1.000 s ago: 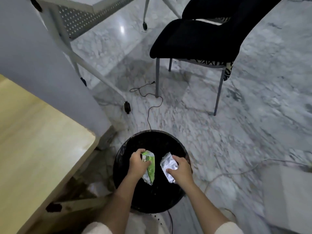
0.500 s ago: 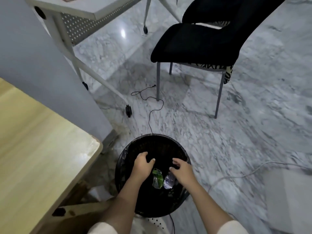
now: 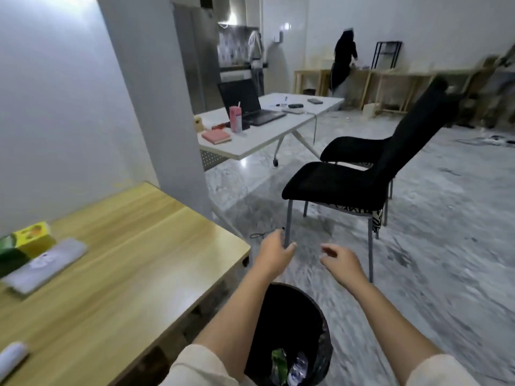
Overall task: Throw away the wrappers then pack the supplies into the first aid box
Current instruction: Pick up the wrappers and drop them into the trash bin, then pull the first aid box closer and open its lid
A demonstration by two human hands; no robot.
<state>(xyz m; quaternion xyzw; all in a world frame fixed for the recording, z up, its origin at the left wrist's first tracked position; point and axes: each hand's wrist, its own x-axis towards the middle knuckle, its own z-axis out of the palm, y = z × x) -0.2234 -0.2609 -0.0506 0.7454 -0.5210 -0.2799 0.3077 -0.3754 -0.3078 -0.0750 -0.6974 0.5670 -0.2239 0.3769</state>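
Over at the far left of the frame, I see supplies lying on the wooden table: a yellow box with a dark green item just beside it, a flat silvery pouch in front of them, and a white roll at the lower left edge. I judge they are laid out there awaiting packing; no first aid box shows in this view. Printing on the yellow box and the pouch is too blurred for me to read.

Toward the middle, my left hand hangs empty, fingers loosely together and slightly curled. Below it at the bottom centre stands the black bin, holding the green wrapper and the silver wrapper side by side, so the throwing away looks done.

To the right, my right hand is also empty, fingers curled and a little apart. Both hands sit above the bin, probably free to turn to the table.
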